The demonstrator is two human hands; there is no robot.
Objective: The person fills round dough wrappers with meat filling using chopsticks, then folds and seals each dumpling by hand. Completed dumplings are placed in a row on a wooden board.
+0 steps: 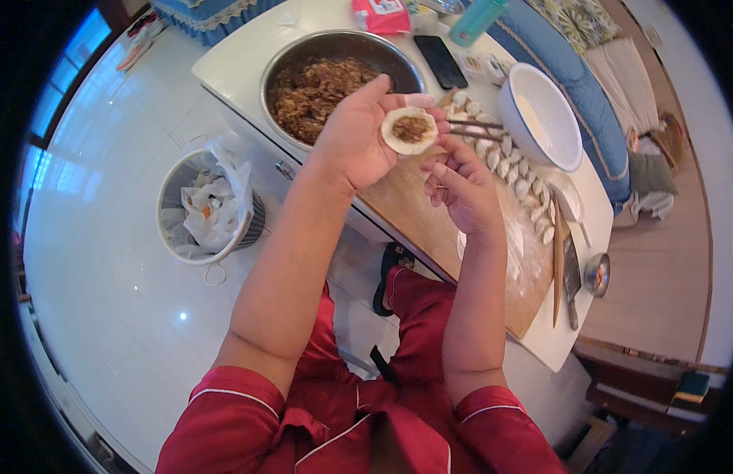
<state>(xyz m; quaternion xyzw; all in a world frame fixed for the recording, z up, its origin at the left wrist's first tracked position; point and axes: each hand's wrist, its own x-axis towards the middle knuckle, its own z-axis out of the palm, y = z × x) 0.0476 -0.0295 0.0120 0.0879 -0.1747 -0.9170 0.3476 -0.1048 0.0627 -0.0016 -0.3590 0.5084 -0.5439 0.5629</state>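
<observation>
On the palm and fingers of my left hand (363, 136) lies a round dumpling wrapper (396, 140) with brown filling (413, 128) in its middle. Just right of it is my right hand (464, 186), its fingers bent near the wrapper's edge; nothing shows between them. Behind the left hand stands a steel bowl (396, 50) of minced filling (319, 89). A pair of dark chopsticks (476, 131) lies beyond my right hand, their near ends hidden. Rows of folded dumplings (511, 172) rest on the floured wooden board (520, 308).
A white basin (547, 118), a phone (440, 62) and a teal bottle (476, 23) stand on the table's far side. A rolling pin (558, 266), a cleaver (571, 272) and a small metal bowl (597, 275) are at right. A lined waste bin (203, 260) stands on the floor.
</observation>
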